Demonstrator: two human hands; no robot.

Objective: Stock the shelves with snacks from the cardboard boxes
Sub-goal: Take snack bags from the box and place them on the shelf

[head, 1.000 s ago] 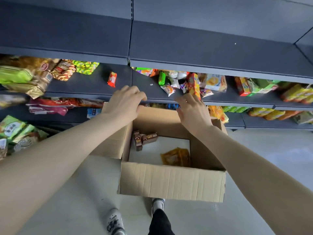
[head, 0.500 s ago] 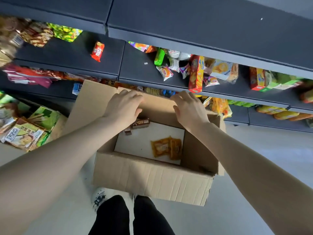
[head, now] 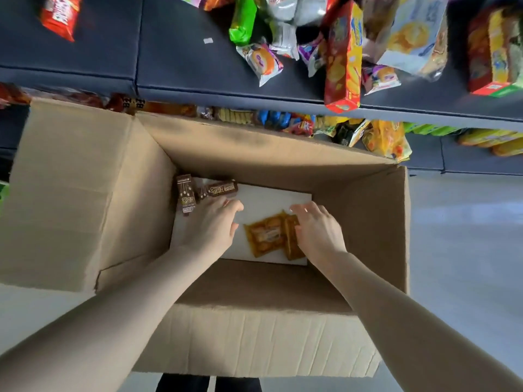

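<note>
Where the dark shelves (head: 169,66) run across the top w/ mixed snack pkts lying on them, the open cardboard box (head: 254,349) fills the middle just in front. Its far wall is close to the shelf edge & its left flap (head: 70,193) is folded outward. A white liner (head: 271,199) covers the box btm. Both of the person's hands reach down inside. The left hand (head: 210,230) is over the liner's left part, fingers loosely curled w/ nothing seen in them, tips just beside the two brown pkts (head: 186,198) in the far-left corner. The right hand (head: 318,232) lies at the right edge of the two orange pkts (head: 264,236) mid-liner, fingers bent over the top corner. Pinching or only touching, can't tell.
</note>
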